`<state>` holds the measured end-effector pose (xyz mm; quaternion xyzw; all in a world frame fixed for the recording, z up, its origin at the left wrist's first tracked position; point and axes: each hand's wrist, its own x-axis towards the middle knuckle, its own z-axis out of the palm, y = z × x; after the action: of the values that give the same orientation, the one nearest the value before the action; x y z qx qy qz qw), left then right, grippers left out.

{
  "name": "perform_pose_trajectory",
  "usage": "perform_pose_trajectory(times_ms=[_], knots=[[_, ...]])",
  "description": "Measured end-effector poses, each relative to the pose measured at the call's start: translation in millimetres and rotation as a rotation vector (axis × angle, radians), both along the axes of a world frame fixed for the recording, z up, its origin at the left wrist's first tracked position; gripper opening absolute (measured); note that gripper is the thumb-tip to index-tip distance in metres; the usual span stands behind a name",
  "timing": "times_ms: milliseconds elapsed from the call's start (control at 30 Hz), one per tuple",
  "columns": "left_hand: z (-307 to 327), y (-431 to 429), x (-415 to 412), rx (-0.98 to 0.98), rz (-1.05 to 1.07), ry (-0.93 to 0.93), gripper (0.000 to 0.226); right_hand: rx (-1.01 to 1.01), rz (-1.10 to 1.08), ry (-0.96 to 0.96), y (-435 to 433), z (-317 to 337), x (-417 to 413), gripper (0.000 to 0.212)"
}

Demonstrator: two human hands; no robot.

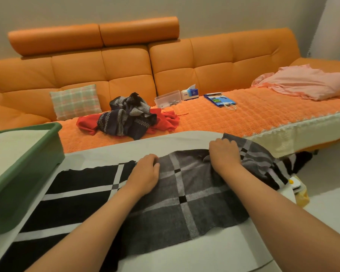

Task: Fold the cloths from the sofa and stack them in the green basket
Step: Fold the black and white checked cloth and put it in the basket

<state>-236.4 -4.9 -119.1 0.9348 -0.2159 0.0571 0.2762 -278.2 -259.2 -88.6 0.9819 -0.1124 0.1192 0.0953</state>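
Note:
A long black-and-grey checked cloth [185, 195] lies spread across the white table [214, 250], its right end bunched and hanging over the table's right edge. My left hand [145, 173] grips the cloth's far edge near the middle, fingers curled. Further right, my right hand [224, 154] grips the same far edge where the fabric is rumpled. The green basket [26, 169] stands at the table's left end. On the orange sofa [243, 112] behind lies a heap of a dark striped cloth [126, 116] over a red cloth [165, 122].
A plaid cushion [76, 102] leans on the sofa's backrest. A clear plastic box [168, 99], a tissue box [189, 93] and a blue paper bag [220, 100] sit further right, and a pink bedding bundle [310, 83] at the far right. White and yellow items [296, 189] lie beside the table.

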Motion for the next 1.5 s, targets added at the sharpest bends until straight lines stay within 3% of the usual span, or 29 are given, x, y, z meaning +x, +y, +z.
perform_pose_trajectory(times_ms=[67, 167, 233, 300, 367, 433, 500, 600, 667, 733, 833, 900, 1000, 1067, 1200, 1300, 1400, 1500], knots=[[-2, 10, 2, 0.046, -0.082, 0.07, 0.037, 0.038, -0.09, -0.064, 0, 1, -1, 0.009], [-1, 13, 3, 0.002, -0.112, 0.011, 0.043, 0.012, -0.004, -0.204, 7, -4, 5, 0.026], [-1, 10, 8, 0.108, -0.097, 0.042, 0.048, 0.049, 0.21, -0.273, 16, -4, 9, 0.031], [-5, 8, 15, 0.373, -0.097, 0.088, 0.063, 0.066, 0.504, -0.273, 28, -6, 10, 0.028], [-8, 7, 21, 0.5, -0.049, 0.127, 0.072, 0.039, 0.673, -0.144, 43, -11, 8, 0.024], [-6, 8, 28, 0.519, -0.008, 0.15, 0.075, 0.012, 0.624, 0.057, 49, -17, 5, 0.032], [-3, 9, 31, 0.517, -0.011, 0.184, 0.075, -0.053, 0.406, 0.134, 42, -17, 3, 0.039], [9, 9, 26, 0.247, -0.083, 0.208, 0.065, -0.232, 0.1, 0.227, 27, -13, 2, 0.041], [19, 12, 16, 0.004, -0.089, 0.09, 0.049, -0.287, 0.067, 0.263, 29, -9, 3, 0.043], [28, 22, 5, -0.05, -0.035, -0.116, 0.034, -0.302, 0.145, 0.233, 42, -2, 2, 0.043], [27, 51, -14, 0.056, 0.051, -0.17, 0.023, -0.221, 0.355, 0.162, 77, 7, -2, 0.046], [19, 73, -27, 0.178, 0.066, -0.163, 0.021, -0.017, 0.489, 0.205, 104, 5, -12, 0.05], [15, 99, -47, 0.144, 0.061, -0.143, 0.029, 0.311, 0.548, 0.336, 138, 0, -34, 0.054], [13, 114, -59, 0.147, 0.05, -0.078, 0.04, 0.405, 0.536, 0.374, 154, -6, -50, 0.06], [4, 139, -83, 0.467, -0.011, 0.074, 0.079, 0.306, 0.57, 0.506, 167, -14, -84, 0.072], [8, 150, -92, 0.549, 0.01, 0.141, 0.097, 0.26, 0.574, 0.598, 165, -6, -101, 0.077], [13, 158, -101, 0.52, 0.032, 0.162, 0.089, 0.299, 0.567, 0.634, 163, 6, -110, 0.077], [16, 169, -110, 0.437, 0.118, 0.087, 0.066, 0.356, 0.573, 0.505, 176, 13, -113, 0.058]])
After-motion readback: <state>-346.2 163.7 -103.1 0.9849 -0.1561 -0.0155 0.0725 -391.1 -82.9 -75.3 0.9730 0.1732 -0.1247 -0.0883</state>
